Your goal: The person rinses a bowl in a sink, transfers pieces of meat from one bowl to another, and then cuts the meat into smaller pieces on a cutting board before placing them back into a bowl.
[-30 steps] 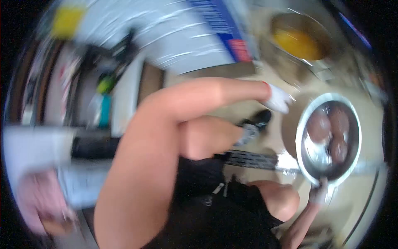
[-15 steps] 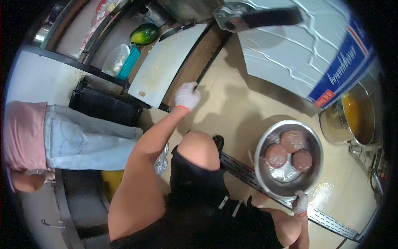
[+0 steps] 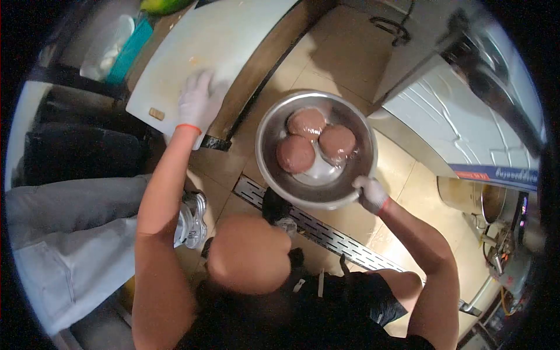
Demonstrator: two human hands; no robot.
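My right hand [image 3: 371, 193], in a white glove, grips the rim of a large round metal bowl [image 3: 269, 169] held over the floor. Inside the bowl are three round, brownish-pink pieces [image 3: 295, 154] that look like meat, shiny as if under clear plastic film. Some crumpled clear film [image 3: 321, 174] lies beside them at the bowl's bottom. Also gloved, my left hand [image 3: 199, 100] lies on a white cutting board [image 3: 224, 49] with its fingers stretched out, holding nothing. A small brown label [image 3: 156, 114] is near the board's corner.
Left of the board stand a teal basket [image 3: 129, 52] and a green fruit [image 3: 163, 6]. A person in jeans [image 3: 87, 256] stands close at my left. At right are a white-topped unit [image 3: 434, 111] and a metal pot [image 3: 466, 195]. A slotted drain [image 3: 326, 230] crosses the floor.
The bowl has come up and leftward with my right hand on its rim, toward the cutting board. My left hand has moved from the board's edge onto its surface. My view has turned and shifted.
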